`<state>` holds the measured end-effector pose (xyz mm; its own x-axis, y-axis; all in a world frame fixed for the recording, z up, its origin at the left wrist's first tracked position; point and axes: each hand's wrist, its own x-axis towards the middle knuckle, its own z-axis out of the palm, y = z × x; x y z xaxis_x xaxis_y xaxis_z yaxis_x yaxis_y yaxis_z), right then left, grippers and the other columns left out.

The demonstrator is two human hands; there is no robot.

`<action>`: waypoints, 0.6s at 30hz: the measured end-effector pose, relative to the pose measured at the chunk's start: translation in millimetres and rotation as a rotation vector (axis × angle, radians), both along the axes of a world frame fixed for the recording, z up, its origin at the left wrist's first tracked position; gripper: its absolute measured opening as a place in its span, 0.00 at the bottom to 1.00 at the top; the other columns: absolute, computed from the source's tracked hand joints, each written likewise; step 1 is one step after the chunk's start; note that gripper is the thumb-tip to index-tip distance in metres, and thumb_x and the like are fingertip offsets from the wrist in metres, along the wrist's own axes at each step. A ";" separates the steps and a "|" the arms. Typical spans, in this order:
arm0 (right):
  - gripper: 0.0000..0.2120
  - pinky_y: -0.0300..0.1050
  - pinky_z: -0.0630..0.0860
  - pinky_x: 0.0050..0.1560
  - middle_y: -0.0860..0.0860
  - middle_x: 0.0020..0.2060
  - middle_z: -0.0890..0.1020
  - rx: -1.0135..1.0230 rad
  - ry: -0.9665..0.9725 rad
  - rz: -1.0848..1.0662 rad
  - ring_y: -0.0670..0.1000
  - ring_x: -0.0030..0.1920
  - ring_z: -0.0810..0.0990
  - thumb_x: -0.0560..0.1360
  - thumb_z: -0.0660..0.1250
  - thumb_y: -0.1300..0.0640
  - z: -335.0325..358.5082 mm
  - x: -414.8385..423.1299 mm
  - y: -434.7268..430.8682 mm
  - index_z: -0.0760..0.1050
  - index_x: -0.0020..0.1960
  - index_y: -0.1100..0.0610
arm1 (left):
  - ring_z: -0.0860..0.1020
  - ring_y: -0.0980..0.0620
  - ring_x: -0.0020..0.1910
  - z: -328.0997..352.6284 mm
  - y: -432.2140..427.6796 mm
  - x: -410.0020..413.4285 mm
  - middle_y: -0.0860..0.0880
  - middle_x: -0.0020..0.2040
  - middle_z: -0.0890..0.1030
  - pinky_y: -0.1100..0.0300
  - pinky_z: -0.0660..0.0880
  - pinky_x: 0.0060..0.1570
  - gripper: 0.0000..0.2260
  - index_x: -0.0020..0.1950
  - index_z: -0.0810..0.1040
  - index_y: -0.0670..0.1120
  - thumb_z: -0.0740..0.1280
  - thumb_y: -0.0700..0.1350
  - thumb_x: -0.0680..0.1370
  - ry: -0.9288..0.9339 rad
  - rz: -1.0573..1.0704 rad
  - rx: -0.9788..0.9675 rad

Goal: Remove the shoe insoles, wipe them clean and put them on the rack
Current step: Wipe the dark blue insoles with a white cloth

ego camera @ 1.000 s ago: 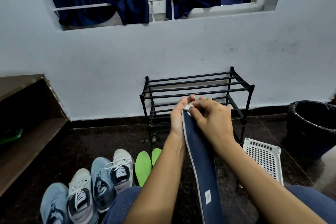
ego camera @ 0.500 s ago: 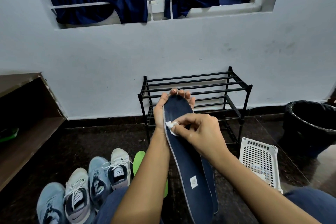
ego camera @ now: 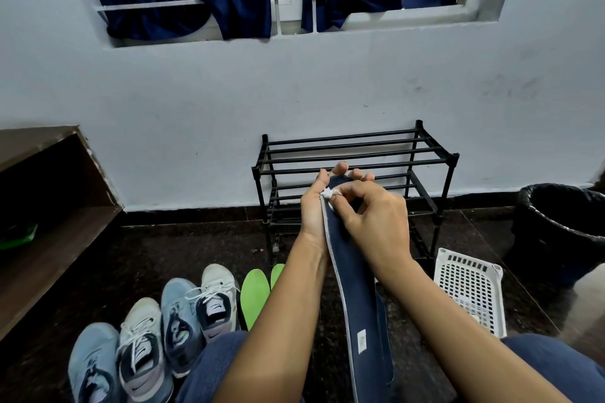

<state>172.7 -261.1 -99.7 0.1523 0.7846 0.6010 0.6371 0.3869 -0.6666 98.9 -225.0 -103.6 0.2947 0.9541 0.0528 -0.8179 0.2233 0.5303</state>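
Insole (ego camera: pixel 357 291) in left grip (ego camera: pixel 313 208), wipe (ego camera: pixel 326 193) at toe

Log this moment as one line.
step: wiping | left hand: holds navy insole | right hand: pinches white wipe against it

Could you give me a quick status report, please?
Left hand grips navy insole at toe end. Right hand pinches white wipe against it. Rack ahead, nothing blocking.
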 end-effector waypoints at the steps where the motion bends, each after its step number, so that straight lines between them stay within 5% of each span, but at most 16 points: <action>1: 0.02 0.50 0.77 0.44 0.49 0.39 0.84 0.006 -0.004 0.004 0.52 0.37 0.80 0.71 0.72 0.53 0.5 -0.5 -0.2 0.82 0.44 0.49 | 0.80 0.47 0.43 0.6 -0.7 -1.1 0.46 0.39 0.76 0.56 0.78 0.51 0.10 0.45 0.72 0.44 0.59 0.51 0.74 0.000 0.002 0.003; 6: 0.03 0.31 0.70 0.38 0.45 0.35 0.83 -0.030 0.004 0.182 0.43 0.27 0.72 0.70 0.73 0.58 3.9 -3.6 -11.2 0.83 0.42 0.51 | 0.80 0.48 0.39 2.3 -1.0 -12.7 0.47 0.37 0.76 0.52 0.75 0.54 0.14 0.43 0.73 0.45 0.54 0.50 0.80 -0.066 0.015 -0.014; 11: 0.04 0.31 0.67 0.32 0.42 0.32 0.81 -0.121 0.006 0.370 0.48 0.26 0.71 0.70 0.73 0.58 1.5 -4.5 -24.5 0.82 0.40 0.49 | 0.80 0.49 0.38 -0.4 7.4 -32.4 0.48 0.37 0.77 0.52 0.78 0.52 0.21 0.41 0.76 0.44 0.50 0.52 0.83 -0.148 0.003 -0.015; 18: 0.05 0.30 0.66 0.32 0.44 0.32 0.81 -0.090 0.051 0.413 0.46 0.26 0.69 0.69 0.74 0.58 -1.5 -5.8 -28.2 0.82 0.39 0.48 | 0.81 0.50 0.40 -2.0 12.7 -36.0 0.48 0.38 0.78 0.52 0.78 0.53 0.18 0.44 0.73 0.44 0.50 0.52 0.83 -0.225 0.038 0.015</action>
